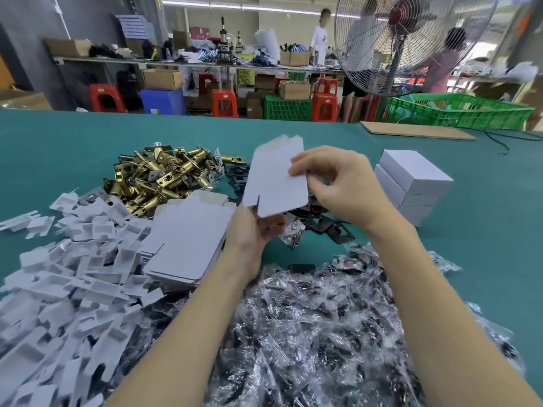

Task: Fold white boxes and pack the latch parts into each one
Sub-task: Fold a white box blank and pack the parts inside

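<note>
Both hands hold one flat white box blank (274,177) above the teal table (73,142). Left hand (252,230) pinches its near bottom edge from below; right hand (338,183) grips its right side edge, fingers curled. Its long axis runs away from the person, tilted upright, end flaps farthest away. To the left, within reach of the left hand, lie the stack of unfolded blanks (188,239) and, beyond it, the brass latches (158,177). Finished boxes (411,183) sit right.
</note>
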Motion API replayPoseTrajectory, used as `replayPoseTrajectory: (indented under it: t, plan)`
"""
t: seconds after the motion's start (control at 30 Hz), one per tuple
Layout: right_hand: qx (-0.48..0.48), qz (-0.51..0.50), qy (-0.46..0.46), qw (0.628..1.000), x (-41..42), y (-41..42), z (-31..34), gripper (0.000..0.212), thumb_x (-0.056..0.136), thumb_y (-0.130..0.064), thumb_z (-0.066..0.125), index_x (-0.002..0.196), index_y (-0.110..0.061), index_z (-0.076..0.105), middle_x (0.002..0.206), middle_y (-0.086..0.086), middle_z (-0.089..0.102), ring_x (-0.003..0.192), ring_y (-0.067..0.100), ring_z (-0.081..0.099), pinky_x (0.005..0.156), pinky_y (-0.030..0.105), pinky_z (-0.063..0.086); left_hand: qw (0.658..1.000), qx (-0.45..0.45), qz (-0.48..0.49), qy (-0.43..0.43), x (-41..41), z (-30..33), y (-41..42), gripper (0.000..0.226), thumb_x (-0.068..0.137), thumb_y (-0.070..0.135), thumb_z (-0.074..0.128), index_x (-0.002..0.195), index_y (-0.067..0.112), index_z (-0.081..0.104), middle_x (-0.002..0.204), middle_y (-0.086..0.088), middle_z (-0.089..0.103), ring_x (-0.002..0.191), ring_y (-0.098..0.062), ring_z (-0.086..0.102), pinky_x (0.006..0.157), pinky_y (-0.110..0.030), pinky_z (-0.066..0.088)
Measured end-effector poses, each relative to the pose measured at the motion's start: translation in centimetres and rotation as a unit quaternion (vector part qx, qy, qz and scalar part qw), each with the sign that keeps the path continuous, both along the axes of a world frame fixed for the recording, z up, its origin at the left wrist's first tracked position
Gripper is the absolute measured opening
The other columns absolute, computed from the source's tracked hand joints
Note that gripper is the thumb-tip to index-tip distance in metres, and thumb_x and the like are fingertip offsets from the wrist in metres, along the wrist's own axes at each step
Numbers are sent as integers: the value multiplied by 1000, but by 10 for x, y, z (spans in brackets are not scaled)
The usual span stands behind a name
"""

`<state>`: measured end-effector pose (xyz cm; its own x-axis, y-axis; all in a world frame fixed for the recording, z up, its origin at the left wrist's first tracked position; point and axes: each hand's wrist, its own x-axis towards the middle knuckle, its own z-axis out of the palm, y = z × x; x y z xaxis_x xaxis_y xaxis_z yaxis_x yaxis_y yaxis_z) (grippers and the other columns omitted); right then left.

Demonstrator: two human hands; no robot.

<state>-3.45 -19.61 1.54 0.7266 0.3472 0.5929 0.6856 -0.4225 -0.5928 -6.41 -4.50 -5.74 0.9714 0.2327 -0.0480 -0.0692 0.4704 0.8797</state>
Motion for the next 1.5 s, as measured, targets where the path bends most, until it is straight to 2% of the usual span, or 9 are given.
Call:
replayPoseTrajectory:
  t: [0.13,0.23,0.43,0.53,0.67,0.8,0.97,1.1,1.5]
  plan:
    - [-15,-28,102,994,4,-27,1,40,89,6,53,90,-22,82,100,-10,78,101,2,71,93,23,56,995,-87,-47,-10,-4,6,7,64,106,60,24,129,18,66,123,-10,72,98,-25,67,79,-35,55]
    - [-5,-30,140,990,5,-32,0,21,96,-20,62,85,-27,79,89,-14,78,89,2,71,76,16,52,998,3,-51,-33,-2,4,-1,37,110,35,37,139,21,55,134,-5,67,118,-27,63,95,-49,54]
    - [43,-86,137,986,11,-25,-4,28,89,-29,77,107,-34,56,95,-9,68,74,13,70,70,20,53,985,170,28,-31,-1,-2,-5,38,95,0,55,126,22,49,101,12,74,95,-6,67,75,-26,55]
    - [13,-58,191,980,10,-24,-3,29,92,-21,74,113,-30,56,88,-4,73,81,22,75,81,45,62,970,231,41,-69,-1,1,-6,47,94,25,72,132,26,45,120,14,63,104,0,64,75,-14,53]
    - [-5,-38,176,984,6,-19,-1,26,92,-14,71,103,-29,53,82,-9,76,73,12,74,77,47,63,908,394,107,-95,-6,3,-15,113,56,68,89,144,30,30,142,10,43,132,-8,47,105,-31,47]
    - [-9,-18,151,988,-1,-10,6,44,89,-16,74,120,-29,45,84,-5,77,74,18,75,80,49,62,853,480,182,-94,-7,2,-15,131,55,72,85,155,19,19,155,0,35,143,-18,36,115,-45,40]
    - [5,17,39,999,-12,1,17,41,90,-12,71,123,-31,55,106,-18,68,74,25,69,68,28,58,855,472,185,-106,-6,-2,-11,121,59,68,81,153,25,17,155,0,33,143,-18,32,117,-44,37]
    - [-34,-15,9,999,-11,1,19,26,92,-15,72,117,-22,72,116,-15,70,103,-5,60,83,12,45,856,473,170,-122,-6,-5,-11,116,57,72,76,149,37,14,154,9,29,141,-7,27,111,-27,29]
    - [-101,-84,-9,991,-11,-8,27,7,89,-40,72,95,-39,73,88,-27,68,90,2,61,87,39,54,850,471,163,-167,-6,-8,-11,112,62,64,83,149,35,18,138,25,28,133,-2,33,107,-20,32]
